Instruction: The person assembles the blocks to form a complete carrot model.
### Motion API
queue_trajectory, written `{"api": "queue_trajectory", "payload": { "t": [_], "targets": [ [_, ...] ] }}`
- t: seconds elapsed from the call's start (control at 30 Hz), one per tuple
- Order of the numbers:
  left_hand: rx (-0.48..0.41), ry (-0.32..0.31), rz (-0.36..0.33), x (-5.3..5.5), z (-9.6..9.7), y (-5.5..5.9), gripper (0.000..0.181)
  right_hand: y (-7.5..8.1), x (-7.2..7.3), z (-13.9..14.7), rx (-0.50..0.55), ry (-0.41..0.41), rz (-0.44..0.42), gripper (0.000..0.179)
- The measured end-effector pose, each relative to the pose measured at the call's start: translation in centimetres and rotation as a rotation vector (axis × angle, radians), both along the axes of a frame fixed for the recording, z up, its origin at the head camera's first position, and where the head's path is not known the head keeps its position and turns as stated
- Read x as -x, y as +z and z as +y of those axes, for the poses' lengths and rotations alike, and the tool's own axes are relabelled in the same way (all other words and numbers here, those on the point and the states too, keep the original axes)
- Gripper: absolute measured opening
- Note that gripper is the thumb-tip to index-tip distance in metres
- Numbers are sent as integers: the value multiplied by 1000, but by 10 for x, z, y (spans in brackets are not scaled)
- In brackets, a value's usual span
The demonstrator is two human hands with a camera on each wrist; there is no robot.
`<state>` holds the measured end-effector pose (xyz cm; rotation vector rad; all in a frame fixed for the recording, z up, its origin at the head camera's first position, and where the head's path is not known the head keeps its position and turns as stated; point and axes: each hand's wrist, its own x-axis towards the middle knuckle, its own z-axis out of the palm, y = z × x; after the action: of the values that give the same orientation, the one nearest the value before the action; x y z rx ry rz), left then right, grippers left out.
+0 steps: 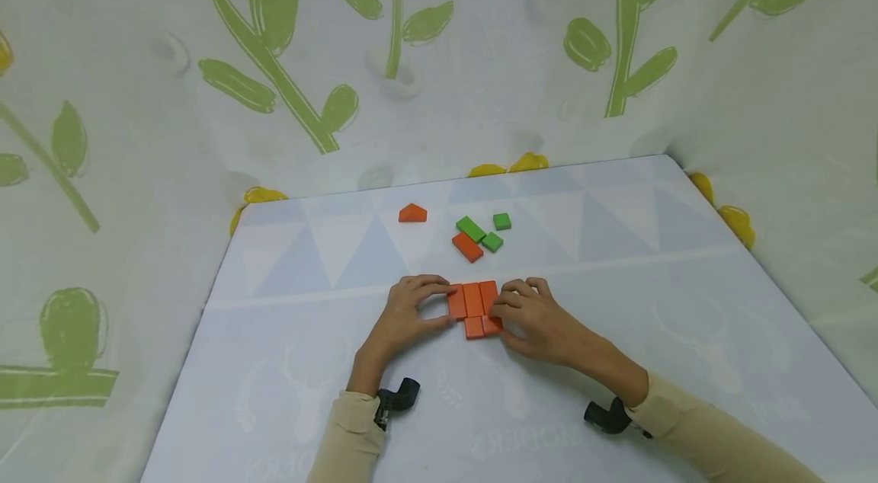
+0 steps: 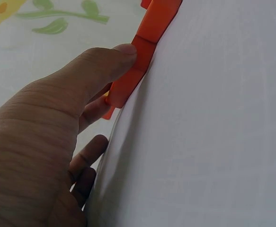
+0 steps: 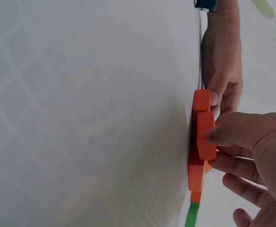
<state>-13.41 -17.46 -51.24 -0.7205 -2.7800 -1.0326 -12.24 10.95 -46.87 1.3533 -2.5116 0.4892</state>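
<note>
Several orange blocks lie packed together on the table in the head view, three long ones side by side with two small ones along their near edge. My left hand point(image 1: 408, 308) holds the leftmost long block point(image 1: 456, 304) between thumb and index finger at its near and far ends. The middle long block point(image 1: 473, 300) sits against it. My right hand point(image 1: 538, 319) pinches the small right block point(image 1: 491, 325), its fingers beside the right long block point(image 1: 488, 294). That pinched block point(image 3: 205, 127) shows between thumb and fingertip in the right wrist view. Left of it is the other small block point(image 1: 474, 328).
Beyond the orange group lie a loose orange block point(image 1: 468, 247), a long green block point(image 1: 470, 228) and two small green blocks, one point(image 1: 491, 241) close by and one point(image 1: 502, 222) farther back. An orange roof-shaped block point(image 1: 413, 214) stands farther left. Flower-patterned cloth surrounds the table point(image 1: 617, 300).
</note>
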Motion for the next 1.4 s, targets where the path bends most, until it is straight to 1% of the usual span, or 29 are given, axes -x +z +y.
{"api": "queue_trajectory", "payload": {
  "t": [0.23, 0.4, 0.57, 0.63, 0.7, 0.83, 0.93, 1.0, 1.13, 1.27, 1.4],
  "targets": [
    [-2, -4, 25, 3, 0, 1, 47, -2, 2, -2, 12, -4, 2, 28],
    [-5, -4, 13, 3, -2, 4, 47, -2, 3, -4, -6, -3, -8, 28],
    [-1, -2, 0, 3, -4, 7, 48, 4, 8, -4, -11, -5, -45, 28],
    [2, -1, 2, 3, -4, 7, 48, 9, 14, -4, 12, -23, -57, 27],
    [-2, 0, 5, 3, -4, 7, 48, 14, 22, -4, 41, -55, -68, 25],
    [-1, 3, -7, 1, -4, 7, 48, 21, 43, -8, 57, -162, -91, 24],
    [2, 1, -19, 0, -4, 6, 48, 23, 60, -16, 12, -255, -138, 25],
    [-1, 0, -15, -1, -5, 5, 48, 24, 70, -24, -29, -306, -174, 28],
    [-12, 8, -2, -2, -6, 3, 47, 23, 88, -43, -90, -363, -219, 35],
    [-27, 2, -8, -2, -6, 1, 46, 20, 98, -55, -112, -395, -229, 32],
    [-31, -16, -9, -1, -3, -1, 45, 18, 102, -59, -149, -441, -222, 28]
  ]
}}
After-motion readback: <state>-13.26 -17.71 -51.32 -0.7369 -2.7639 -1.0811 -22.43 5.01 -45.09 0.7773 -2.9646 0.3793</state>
